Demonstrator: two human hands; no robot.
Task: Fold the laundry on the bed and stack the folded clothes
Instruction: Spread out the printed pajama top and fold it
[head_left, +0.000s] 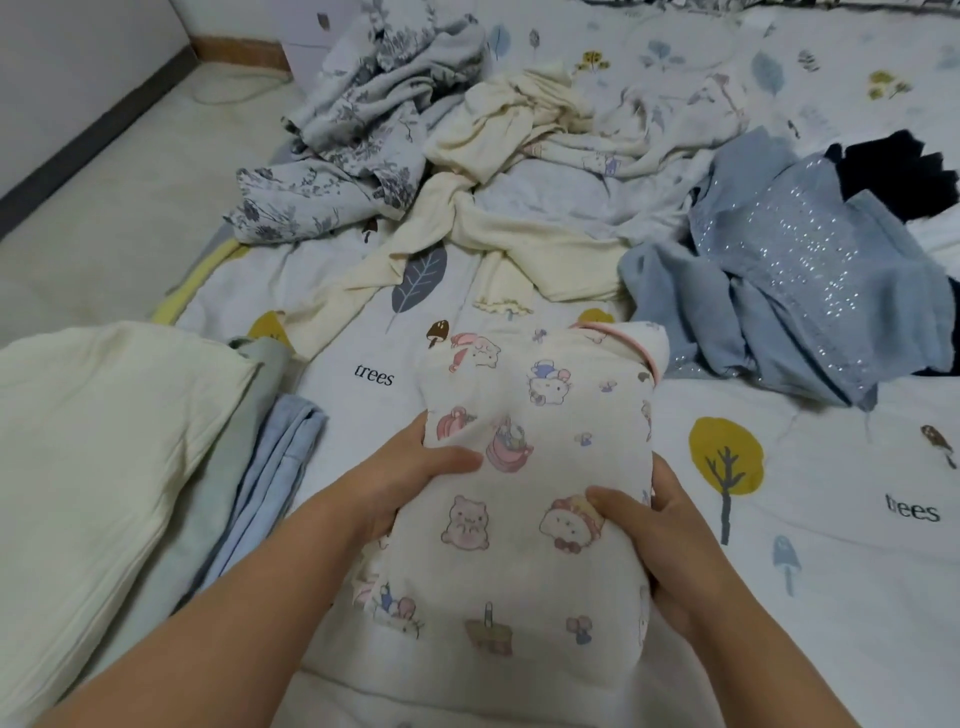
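Fingers (618, 499) of both hands are curling around a folded cartoon-print garment (530, 467).
Left hand (410, 483) is pinching its nine-o'clock edge, right hand (670, 540) its three-o'clock edge; bare bedsheet (779, 597) is lying open at three o'clock, folded stack (104, 467) sitting at nine.

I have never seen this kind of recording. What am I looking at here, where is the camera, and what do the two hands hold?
There is no machine here. A person wears one wide-angle camera on the head, so the single picture looks forward and down at their own arms. The left hand and the right hand grip a folded cartoon-print garment from both sides. Below is the bed, its cover printed with trees and leaves. At the left lies a stack of folded clothes. Farther away, unfolded laundry waits: a floral cloth, cream garments and a sparkly blue garment.
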